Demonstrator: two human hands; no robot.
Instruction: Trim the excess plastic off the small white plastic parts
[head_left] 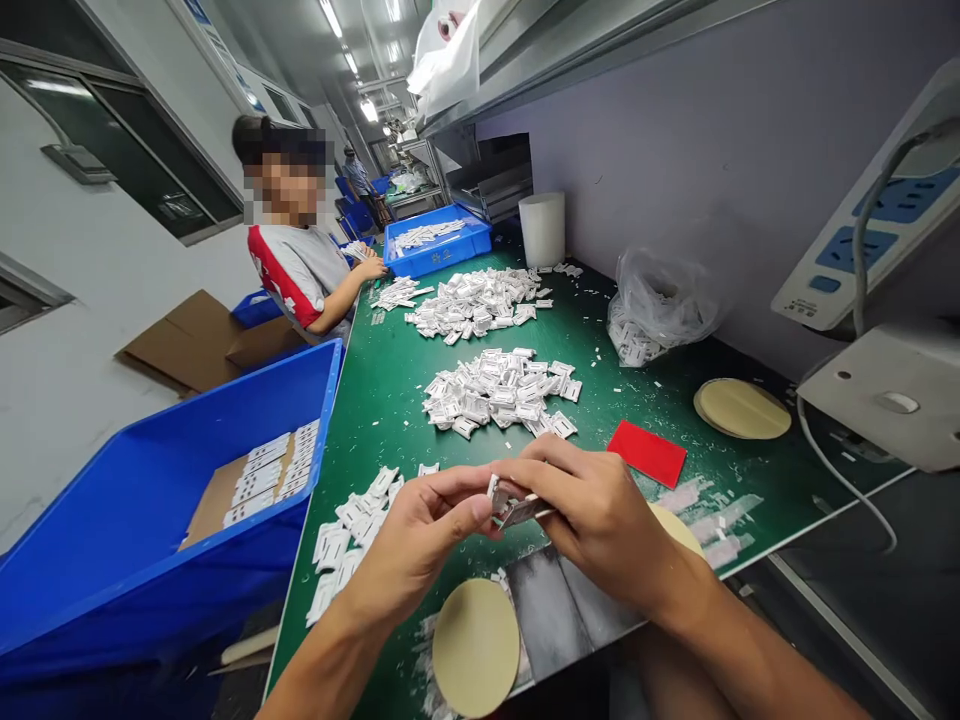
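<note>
Above the front of the green table, my left hand [427, 530] pinches a small white plastic part [494, 490] between thumb and fingers. Close against it, my right hand [596, 505] grips a thin greyish flat piece [523, 511] whose end meets the white part; my fingers hide much of both. Beyond my hands lies a heap of white parts [495, 390], with a second heap [476, 300] behind it. More white parts [364, 520] are spread left of my left hand. A round yellowish disc [476, 648] lies below my hands, beside a dusty dark plate [546, 605].
A large blue bin [150, 480] stands left of the green table [382, 400]. Red block [646, 453], yellowish disc [742, 408] and plastic bag [660, 310] lie right. Farther back are a blue tray [439, 245], white roll [542, 230] and a seated person [300, 250]. A power strip [862, 240] hangs right.
</note>
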